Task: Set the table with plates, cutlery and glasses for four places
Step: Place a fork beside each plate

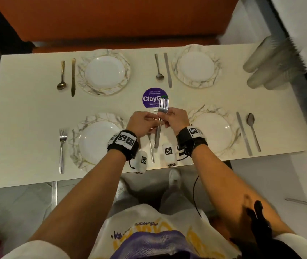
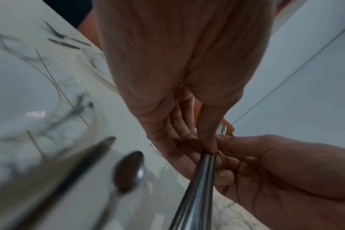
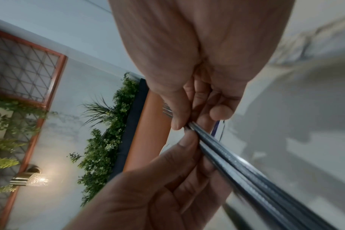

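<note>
Together, the left hand (image 1: 141, 122) and right hand (image 1: 175, 119) pinch a bundle of forks (image 1: 163, 107), tines up, held above the bench (image 1: 27, 101) between the two near plates, over the purple sticker (image 1: 151, 98). One fork (image 1: 61, 146) lies left of the near-left plate (image 1: 96, 141), close to the near edge. Bare bench stretches along the left end; stacked glasses (image 1: 268, 66) crowd the far-right corner.

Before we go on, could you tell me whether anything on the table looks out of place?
The glasses lie tipped together at the far right corner, none at a place. Only the near-left plate has a fork beside it.
</note>
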